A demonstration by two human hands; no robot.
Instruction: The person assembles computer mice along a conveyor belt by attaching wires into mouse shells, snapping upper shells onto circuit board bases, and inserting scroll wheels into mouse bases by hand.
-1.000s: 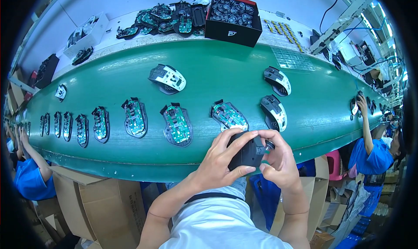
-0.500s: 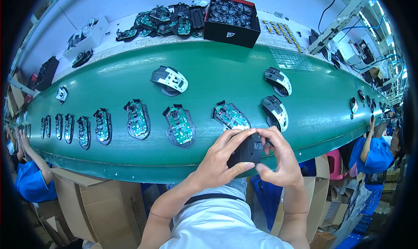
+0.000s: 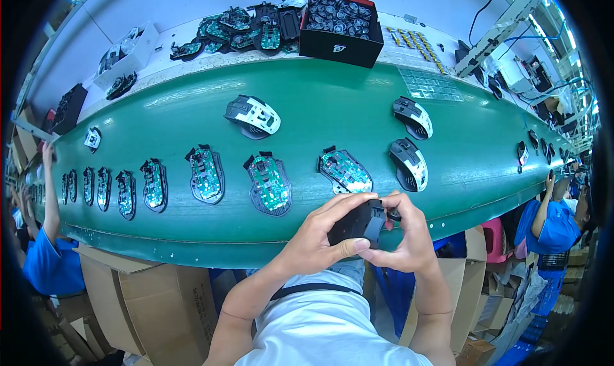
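Observation:
Close to the near edge of the belt, my left hand point(image 3: 314, 237) is closed around a black computer mouse point(image 3: 367, 225), thumb along its near side and fingers over the far side. Curled at the mouse's right side is my right hand point(image 3: 412, 237), its thumb touching the near corner. A small dark part point(image 3: 394, 215) shows between the right fingers; its exact kind is hard to make out. Just beyond my hands lies an opened mouse half with a green circuit board point(image 3: 344, 169). Two black-and-white mice point(image 3: 409, 164) rest to its right.
Several opened mouse halves point(image 3: 270, 183) line the green belt point(image 3: 320, 103) leftward. Another black-and-white mouse point(image 3: 253, 116) lies farther back. On the back shelf stand a black box point(image 3: 340, 46) of small round parts and a heap of circuit boards point(image 3: 233, 30). Co-workers sit at both sides.
The mouse in my left hand has turned slightly, and my right thumb has come in against it. Items on the belt appear shifted slightly right. The left co-worker's arm has risen over the belt.

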